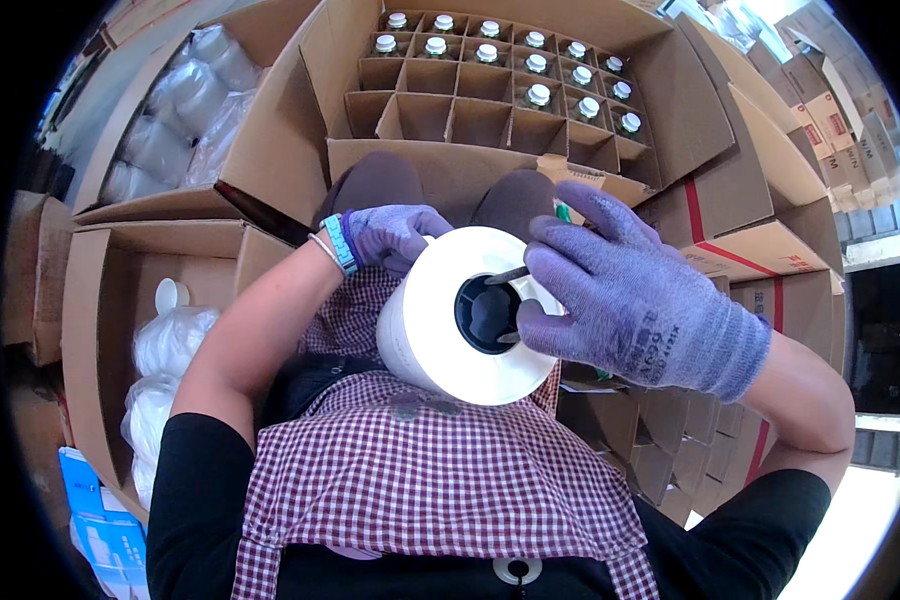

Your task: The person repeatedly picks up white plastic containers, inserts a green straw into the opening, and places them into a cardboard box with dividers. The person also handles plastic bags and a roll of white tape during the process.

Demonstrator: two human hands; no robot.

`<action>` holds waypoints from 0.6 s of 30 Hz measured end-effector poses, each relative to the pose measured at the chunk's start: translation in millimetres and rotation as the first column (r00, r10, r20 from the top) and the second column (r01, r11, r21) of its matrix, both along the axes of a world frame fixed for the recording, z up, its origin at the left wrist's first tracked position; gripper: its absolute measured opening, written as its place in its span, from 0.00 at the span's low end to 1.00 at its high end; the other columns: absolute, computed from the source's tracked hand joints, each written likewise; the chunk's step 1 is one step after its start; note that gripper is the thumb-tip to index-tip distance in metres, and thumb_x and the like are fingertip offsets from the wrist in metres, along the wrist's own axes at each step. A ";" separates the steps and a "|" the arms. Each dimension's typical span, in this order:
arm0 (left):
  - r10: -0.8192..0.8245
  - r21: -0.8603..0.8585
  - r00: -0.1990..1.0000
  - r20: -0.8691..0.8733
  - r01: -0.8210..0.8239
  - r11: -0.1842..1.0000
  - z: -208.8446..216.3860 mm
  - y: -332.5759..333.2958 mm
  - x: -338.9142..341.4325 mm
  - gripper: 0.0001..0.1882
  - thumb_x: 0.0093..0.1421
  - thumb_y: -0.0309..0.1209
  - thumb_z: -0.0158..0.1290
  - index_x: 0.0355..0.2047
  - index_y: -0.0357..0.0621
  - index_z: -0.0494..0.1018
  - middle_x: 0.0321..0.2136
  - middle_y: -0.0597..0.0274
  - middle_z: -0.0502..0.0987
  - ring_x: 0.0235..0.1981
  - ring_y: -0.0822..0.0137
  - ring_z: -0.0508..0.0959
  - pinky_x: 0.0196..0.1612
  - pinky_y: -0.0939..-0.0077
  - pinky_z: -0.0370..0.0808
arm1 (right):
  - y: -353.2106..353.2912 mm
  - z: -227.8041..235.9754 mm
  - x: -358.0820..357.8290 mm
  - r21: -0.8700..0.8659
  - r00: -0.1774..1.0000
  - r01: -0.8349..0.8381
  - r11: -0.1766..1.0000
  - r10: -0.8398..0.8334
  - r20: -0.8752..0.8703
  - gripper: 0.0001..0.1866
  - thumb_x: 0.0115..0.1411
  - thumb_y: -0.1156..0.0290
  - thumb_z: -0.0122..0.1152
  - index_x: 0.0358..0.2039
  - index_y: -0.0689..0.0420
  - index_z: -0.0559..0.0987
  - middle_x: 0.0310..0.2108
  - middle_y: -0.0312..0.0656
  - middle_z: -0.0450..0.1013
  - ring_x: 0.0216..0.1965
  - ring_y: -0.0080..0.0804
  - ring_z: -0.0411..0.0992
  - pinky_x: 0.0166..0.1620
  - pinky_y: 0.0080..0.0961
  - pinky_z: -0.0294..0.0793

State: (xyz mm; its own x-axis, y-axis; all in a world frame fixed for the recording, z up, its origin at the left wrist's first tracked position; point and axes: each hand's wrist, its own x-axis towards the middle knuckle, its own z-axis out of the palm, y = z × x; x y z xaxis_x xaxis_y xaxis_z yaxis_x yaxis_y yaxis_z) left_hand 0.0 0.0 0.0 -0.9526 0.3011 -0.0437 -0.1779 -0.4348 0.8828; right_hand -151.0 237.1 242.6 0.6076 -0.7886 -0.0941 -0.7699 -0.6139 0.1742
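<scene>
My left hand [398, 235], in a purple-grey glove, is closed on the far left side of a white drum-shaped thing [432, 315] held over my lap. Its round white face is turned up and has a dark round hollow in the middle; I cannot tell its exact kind. My right hand [620, 290], gloved alike, is at the right of that face. Its thumb and forefinger stand apart, with their dark tips over the hollow. The other fingers stretch away from the face. No object shows plainly between them. A small green thing [563, 212] peeks out behind the right hand.
Ahead stands an open carton [705, 110] with cardboard dividers and several white-capped bottles [538, 96]. Cartons at left hold plastic-wrapped white things [175, 340] and clear-bagged pieces [195, 95]. More cartons [760, 240] stand at right. A blue package [110, 535] lies at lower left.
</scene>
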 end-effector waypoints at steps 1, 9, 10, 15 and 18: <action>-0.002 -0.009 1.000 0.020 0.002 1.000 5.5 2.5 -0.8 0.26 0.58 0.34 0.64 0.54 0.32 0.77 0.24 0.67 0.80 0.15 0.82 0.68 0.17 0.88 0.62 | -2.6 5.0 3.3 -0.016 0.999 -0.033 0.999 0.032 -0.018 0.20 0.47 0.69 0.73 0.42 0.46 0.78 0.47 0.42 0.71 0.58 0.46 0.70 0.69 0.55 0.61; 0.219 -0.140 0.951 0.217 -0.192 0.971 70.4 22.4 29.1 0.30 0.55 0.42 0.65 0.52 0.31 0.78 0.31 0.64 0.83 0.28 0.79 0.77 0.29 0.85 0.73 | -14.1 12.4 9.8 0.437 0.975 0.219 0.872 -0.207 -0.076 0.10 0.56 0.69 0.68 0.40 0.50 0.82 0.29 0.38 0.77 0.38 0.37 0.80 0.60 0.45 0.75; 0.292 -0.166 0.946 0.143 -0.268 0.949 87.4 37.4 33.4 0.33 0.58 0.43 0.63 0.58 0.33 0.73 0.34 0.65 0.83 0.28 0.82 0.76 0.28 0.89 0.68 | -8.5 -6.9 2.6 0.353 0.919 0.382 0.854 -0.392 -0.047 0.13 0.57 0.68 0.68 0.42 0.55 0.81 0.26 0.39 0.78 0.29 0.33 0.81 0.42 0.34 0.84; 0.574 -0.354 0.819 0.004 -0.536 0.767 93.2 91.8 85.3 0.38 0.60 0.41 0.63 0.67 0.42 0.64 0.56 0.54 0.77 0.56 0.63 0.77 0.62 0.66 0.71 | -8.4 -43.6 -54.4 0.980 -0.302 0.126 0.156 -0.934 0.188 0.13 0.65 0.60 0.62 0.39 0.59 0.80 0.27 0.39 0.79 0.28 0.30 0.81 0.34 0.28 0.86; 0.566 -0.231 0.819 0.097 -0.534 0.813 89.5 73.3 91.5 0.45 0.54 0.42 0.65 0.68 0.36 0.62 0.55 0.54 0.78 0.54 0.64 0.78 0.60 0.68 0.73 | -6.6 -9.8 -53.0 0.792 0.261 0.327 0.516 -0.855 0.449 0.10 0.63 0.60 0.64 0.37 0.53 0.80 0.30 0.37 0.78 0.34 0.32 0.80 0.46 0.35 0.83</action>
